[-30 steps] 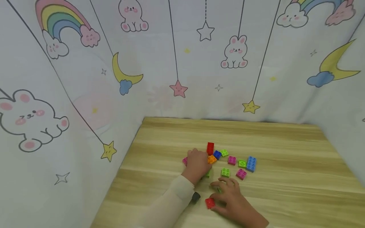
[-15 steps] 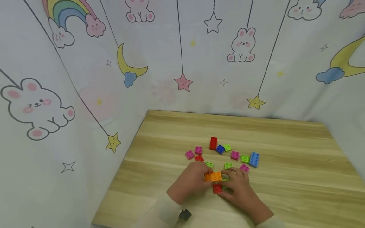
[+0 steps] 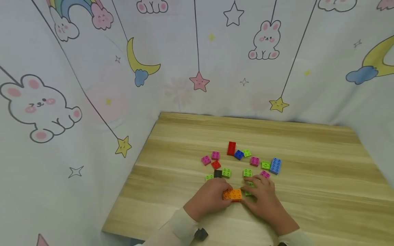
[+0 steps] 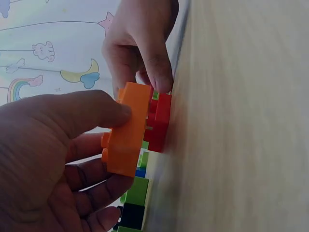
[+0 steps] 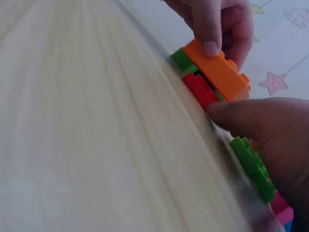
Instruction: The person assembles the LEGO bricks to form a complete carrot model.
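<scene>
pinching an orange building brick [image 4: 129,130] in the left grip [image 3: 207,196], just above a red building brick [image 4: 160,123] low on the tabletop [image 3: 311,177]; can't tell if touching. pinching the red building brick by its end in the right grip [image 3: 264,196]. scattered beyond: a black brick [image 3: 218,174] beside a lime-green brick [image 3: 226,173], and a light-blue eight-stud brick [image 3: 275,166].
</scene>
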Action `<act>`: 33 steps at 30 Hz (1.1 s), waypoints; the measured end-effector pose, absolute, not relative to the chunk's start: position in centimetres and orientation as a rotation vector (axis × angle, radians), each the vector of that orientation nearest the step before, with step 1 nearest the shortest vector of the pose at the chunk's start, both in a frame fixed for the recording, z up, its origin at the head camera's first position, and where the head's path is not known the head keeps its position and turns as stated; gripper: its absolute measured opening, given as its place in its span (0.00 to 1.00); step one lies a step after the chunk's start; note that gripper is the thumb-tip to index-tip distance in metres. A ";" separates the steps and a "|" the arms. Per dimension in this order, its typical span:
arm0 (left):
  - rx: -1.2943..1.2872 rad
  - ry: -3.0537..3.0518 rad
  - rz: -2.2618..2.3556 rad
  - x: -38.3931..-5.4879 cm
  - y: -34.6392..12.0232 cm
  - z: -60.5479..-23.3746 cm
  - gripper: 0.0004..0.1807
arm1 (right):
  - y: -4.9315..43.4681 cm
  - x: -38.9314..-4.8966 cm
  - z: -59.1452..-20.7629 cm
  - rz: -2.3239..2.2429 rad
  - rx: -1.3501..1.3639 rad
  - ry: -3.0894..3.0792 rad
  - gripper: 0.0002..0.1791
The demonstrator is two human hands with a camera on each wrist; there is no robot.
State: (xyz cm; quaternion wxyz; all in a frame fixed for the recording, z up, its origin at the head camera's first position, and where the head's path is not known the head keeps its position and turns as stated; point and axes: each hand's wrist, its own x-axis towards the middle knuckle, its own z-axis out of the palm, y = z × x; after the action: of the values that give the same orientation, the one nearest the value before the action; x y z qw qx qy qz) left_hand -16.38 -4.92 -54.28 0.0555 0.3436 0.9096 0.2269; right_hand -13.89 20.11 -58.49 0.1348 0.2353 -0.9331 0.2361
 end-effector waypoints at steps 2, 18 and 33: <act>1.018 2.755 0.671 -16.3 -4.7 -54.3 0.16 | 20.7 -14.1 -58.5 0.636 0.649 -2.734 0.19; 1.135 2.830 0.667 -16.9 -3.4 -53.9 0.14 | 20.8 -14.5 -58.0 0.781 0.795 -2.554 0.45; 1.056 2.801 0.598 -16.8 -2.5 -54.4 0.17 | 19.6 -14.6 -58.6 0.830 0.838 -2.662 0.29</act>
State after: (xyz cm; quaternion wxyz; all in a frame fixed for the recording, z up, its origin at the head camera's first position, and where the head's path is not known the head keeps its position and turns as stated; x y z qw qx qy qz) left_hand -16.76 -2.52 -54.44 0.0446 0.3458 0.9166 0.1956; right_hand -14.56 19.65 -58.60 0.1147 0.2859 -0.9082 0.2831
